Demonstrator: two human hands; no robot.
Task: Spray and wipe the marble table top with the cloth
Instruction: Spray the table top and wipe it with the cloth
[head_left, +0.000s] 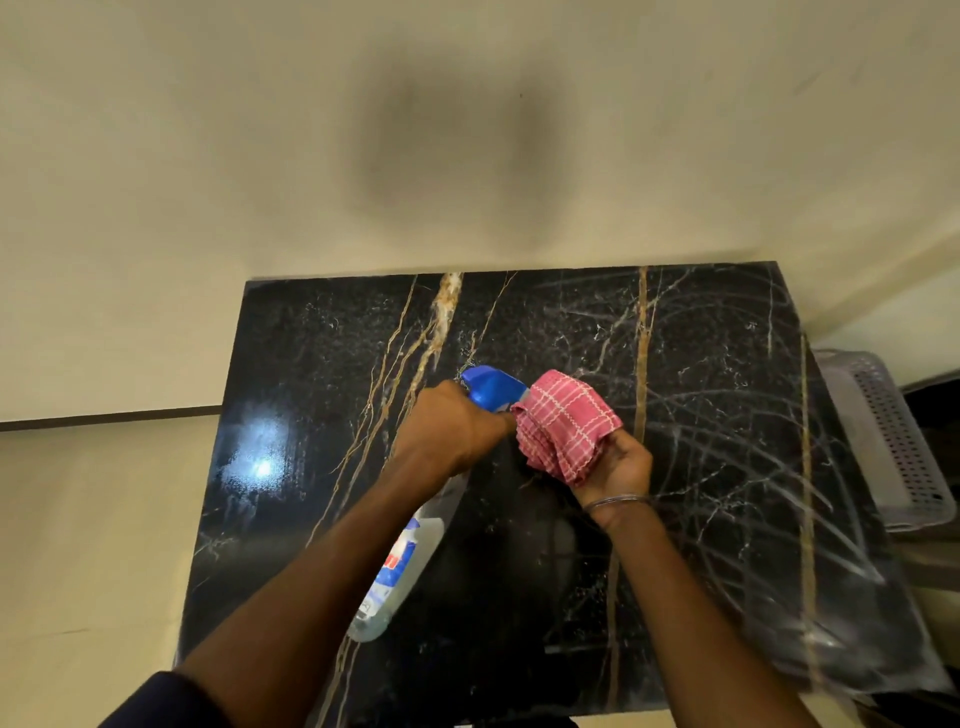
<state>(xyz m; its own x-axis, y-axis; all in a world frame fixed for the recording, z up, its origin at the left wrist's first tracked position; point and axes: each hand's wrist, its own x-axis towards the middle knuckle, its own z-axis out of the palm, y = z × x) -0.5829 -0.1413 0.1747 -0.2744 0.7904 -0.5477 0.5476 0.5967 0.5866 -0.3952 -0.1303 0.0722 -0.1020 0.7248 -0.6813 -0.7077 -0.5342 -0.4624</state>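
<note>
Black marble table top (322, 364) — smeared; left hand (457, 426) grips spray bottle (400, 566), right hand (621, 462) clutches pink cloth (563, 426).

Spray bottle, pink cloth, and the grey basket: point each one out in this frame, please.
spray bottle (402, 577): head view, on the clear body below the left hand.
pink checked cloth (563, 423): head view, on the bunched middle above the right hand.
grey perforated basket (893, 436): head view, on its perforated wall.

One table (701, 467), bottle (400, 566), cloth (563, 426), basket (893, 441) — two hands (457, 426).

Pink checked cloth (566, 423), gold-veined black table top (701, 467)
</note>
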